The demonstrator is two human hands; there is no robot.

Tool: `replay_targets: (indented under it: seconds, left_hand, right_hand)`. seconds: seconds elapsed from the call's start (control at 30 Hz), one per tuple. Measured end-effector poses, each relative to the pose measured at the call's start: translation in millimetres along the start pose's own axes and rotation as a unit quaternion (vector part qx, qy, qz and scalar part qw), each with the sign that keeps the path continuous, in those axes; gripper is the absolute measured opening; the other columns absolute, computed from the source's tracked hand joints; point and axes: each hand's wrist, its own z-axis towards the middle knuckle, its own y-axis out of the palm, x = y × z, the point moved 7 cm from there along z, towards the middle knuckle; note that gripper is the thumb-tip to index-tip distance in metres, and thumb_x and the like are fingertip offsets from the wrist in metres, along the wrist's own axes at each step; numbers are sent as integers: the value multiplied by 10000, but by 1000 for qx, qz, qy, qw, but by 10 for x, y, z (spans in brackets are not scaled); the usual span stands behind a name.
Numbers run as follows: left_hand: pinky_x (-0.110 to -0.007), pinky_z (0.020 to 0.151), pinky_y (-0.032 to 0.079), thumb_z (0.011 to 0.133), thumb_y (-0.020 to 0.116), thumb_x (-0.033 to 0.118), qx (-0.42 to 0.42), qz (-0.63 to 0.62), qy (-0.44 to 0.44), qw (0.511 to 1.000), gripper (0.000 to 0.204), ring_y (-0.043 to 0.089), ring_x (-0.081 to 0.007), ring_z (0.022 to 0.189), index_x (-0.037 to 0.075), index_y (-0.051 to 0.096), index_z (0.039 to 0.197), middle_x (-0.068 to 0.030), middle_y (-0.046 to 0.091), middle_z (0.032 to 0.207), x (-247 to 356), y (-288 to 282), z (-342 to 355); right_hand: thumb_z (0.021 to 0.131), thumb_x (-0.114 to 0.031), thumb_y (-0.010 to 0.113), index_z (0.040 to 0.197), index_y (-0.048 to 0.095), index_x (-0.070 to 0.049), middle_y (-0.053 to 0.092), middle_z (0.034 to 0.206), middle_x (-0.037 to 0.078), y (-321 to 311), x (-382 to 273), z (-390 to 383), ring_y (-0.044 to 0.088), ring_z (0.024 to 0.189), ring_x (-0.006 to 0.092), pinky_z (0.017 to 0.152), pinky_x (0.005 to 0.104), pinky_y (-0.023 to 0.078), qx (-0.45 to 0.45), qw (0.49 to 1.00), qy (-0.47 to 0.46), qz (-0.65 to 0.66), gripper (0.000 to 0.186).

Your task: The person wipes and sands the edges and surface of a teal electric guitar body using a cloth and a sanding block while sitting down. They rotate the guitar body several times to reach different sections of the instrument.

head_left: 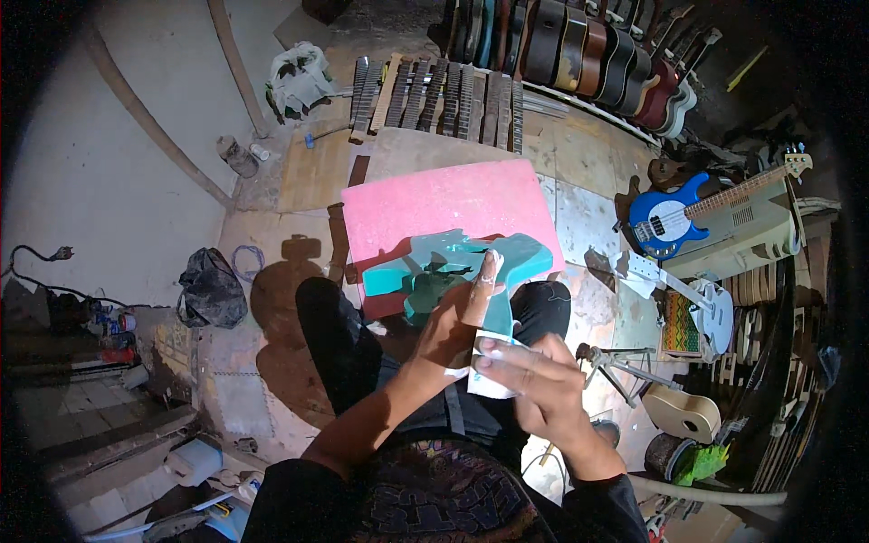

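Head view: both hands [507, 348] pinch white sheet [489, 376].

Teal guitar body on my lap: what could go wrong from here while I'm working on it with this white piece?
The teal guitar body seems to rest only on the knees and the pink sheet, so it might slide off. The left hand steadies it by one edge; the right hand grips the white piece, so a slip could mar the finish. Dim light may hide flaws.
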Motion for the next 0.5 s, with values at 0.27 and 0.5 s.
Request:
replay_targets:
  seconds: [0.27, 0.5]
  left_hand:
    - [-493, 1052, 491, 791, 795, 33, 14, -42, -16, 999, 1167, 618, -463, 1221, 90, 91, 1721, -296, 598, 1402, 77, -22, 0]
    - [-506, 1053, 494, 819, 798, 84, 4, -24, -37, 999, 1126, 628, -464, 1184, 53, 113, 1711, -286, 615, 1385, 30, 29, -29]
  right_hand:
    - [776, 125, 546, 1229, 788, -92, 766, 1273, 138, -21, 86, -33, 625, 783, 277, 766, 367, 502, 12, 1000, 24, -1, 558]
    - [774, 124, 562, 1273, 769, -73, 742, 1323, 160, 31, 90, -86, 571, 704, 259, 698, 355, 478, 27, 1000, 9, 6, 575]
